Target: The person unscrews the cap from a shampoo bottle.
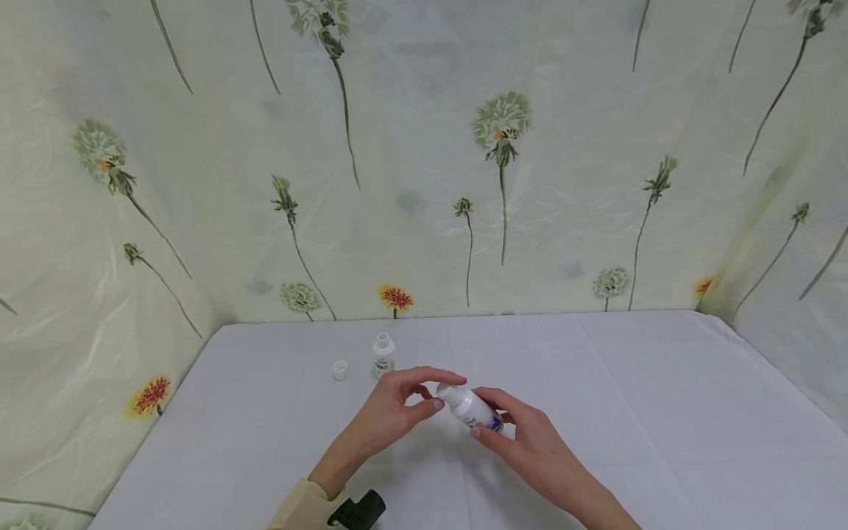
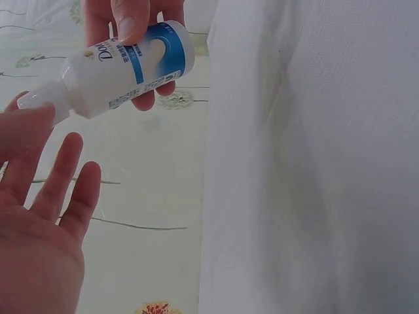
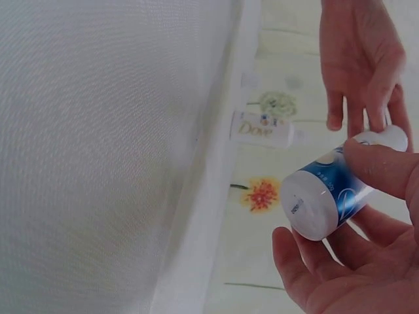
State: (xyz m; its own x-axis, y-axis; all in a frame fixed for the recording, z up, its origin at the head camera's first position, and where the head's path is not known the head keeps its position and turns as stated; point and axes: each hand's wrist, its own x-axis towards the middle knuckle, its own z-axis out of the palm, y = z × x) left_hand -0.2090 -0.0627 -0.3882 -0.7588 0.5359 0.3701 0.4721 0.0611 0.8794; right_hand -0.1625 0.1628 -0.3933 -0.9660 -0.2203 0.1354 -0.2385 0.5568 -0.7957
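Note:
My right hand [image 1: 533,445] grips a small white bottle [image 1: 472,410] with a blue label, tilted above the table with its top toward the left. Thumb and fingers lie on opposite sides of its lower body, and its flat base [image 3: 311,206] shows in the right wrist view. At the top end, my left hand [image 1: 391,412] pinches the white cap [image 2: 49,103] between thumb and index finger, its other fingers spread loose. Behind the left hand stands a second white bottle [image 1: 383,353], its neck uncapped and its lower part partly hidden; "Dove" reads on its label.
A loose white cap [image 1: 340,370] lies on the table left of the standing bottle. The table [image 1: 629,412] has a white cloth. Flower-printed sheets [image 1: 424,162] hang behind it and at both sides. A black band [image 1: 358,510] is round the left wrist.

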